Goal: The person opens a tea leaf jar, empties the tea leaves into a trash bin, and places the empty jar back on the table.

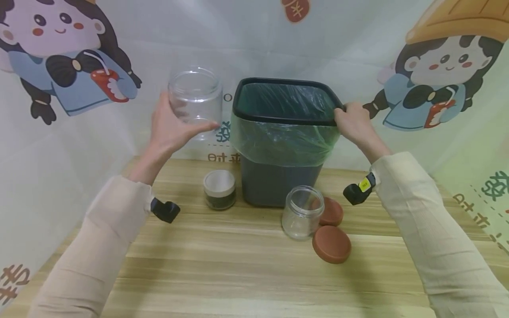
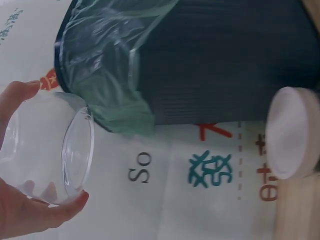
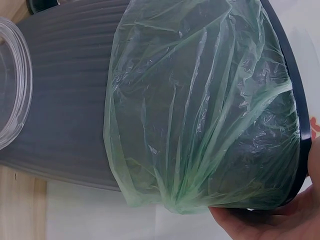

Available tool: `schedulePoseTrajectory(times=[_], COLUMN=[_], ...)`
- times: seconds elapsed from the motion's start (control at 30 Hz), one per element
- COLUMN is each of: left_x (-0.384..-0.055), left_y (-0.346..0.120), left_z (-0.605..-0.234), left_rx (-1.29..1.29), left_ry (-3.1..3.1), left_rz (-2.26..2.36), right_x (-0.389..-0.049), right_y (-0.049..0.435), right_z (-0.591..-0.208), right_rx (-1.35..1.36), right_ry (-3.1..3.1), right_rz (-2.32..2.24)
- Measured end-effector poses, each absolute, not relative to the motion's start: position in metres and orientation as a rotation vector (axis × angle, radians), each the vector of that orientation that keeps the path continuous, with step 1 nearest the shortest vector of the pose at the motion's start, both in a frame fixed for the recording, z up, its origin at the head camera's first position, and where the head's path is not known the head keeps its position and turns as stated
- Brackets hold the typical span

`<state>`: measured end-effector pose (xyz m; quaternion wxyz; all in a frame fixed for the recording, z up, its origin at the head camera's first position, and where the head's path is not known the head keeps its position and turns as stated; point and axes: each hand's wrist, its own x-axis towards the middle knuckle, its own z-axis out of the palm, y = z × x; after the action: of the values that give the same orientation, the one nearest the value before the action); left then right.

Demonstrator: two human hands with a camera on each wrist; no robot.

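My left hand [image 1: 169,126] grips a clear jar [image 1: 196,95] without a lid, raised in the air to the left of a dark grey trash can [image 1: 278,183]. In the left wrist view the thumb and fingers curl round the sides of that jar [image 2: 45,145]. A green plastic bag [image 1: 284,139] lines the can and folds down over its black rim [image 1: 284,119]. The right hand [image 1: 354,121] holds the can's right rim corner; in the right wrist view its fingers [image 3: 270,220] bend round the rim beside the bag.
On the wooden table [image 1: 222,265], a small jar with a pale lid [image 1: 220,190] stands left of the can. A second clear open jar [image 1: 303,216] stands in front, beside two reddish-brown lids [image 1: 332,244]. A printed cloth [image 1: 167,26] hangs behind.
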<state>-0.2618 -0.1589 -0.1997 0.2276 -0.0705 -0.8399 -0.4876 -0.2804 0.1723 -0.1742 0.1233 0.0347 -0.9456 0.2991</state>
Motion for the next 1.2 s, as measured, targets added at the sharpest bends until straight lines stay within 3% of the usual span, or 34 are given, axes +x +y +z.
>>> schedulePoseTrajectory(times=[0.53, 1.2], left_x=[-0.245, -0.239], left_y=[-0.158, -0.115], left_z=[-0.276, -0.337], left_rx=[-0.303, -0.518], left_ry=[-2.444, -2.516], left_rz=[-1.517, -1.518], right_x=[-0.282, -0.281], right_y=[0.172, 0.171], right_z=[-0.175, -0.178], right_rx=[0.095, 0.100], right_ry=[-2.745, -2.715], right_rz=[0.857, 0.882])
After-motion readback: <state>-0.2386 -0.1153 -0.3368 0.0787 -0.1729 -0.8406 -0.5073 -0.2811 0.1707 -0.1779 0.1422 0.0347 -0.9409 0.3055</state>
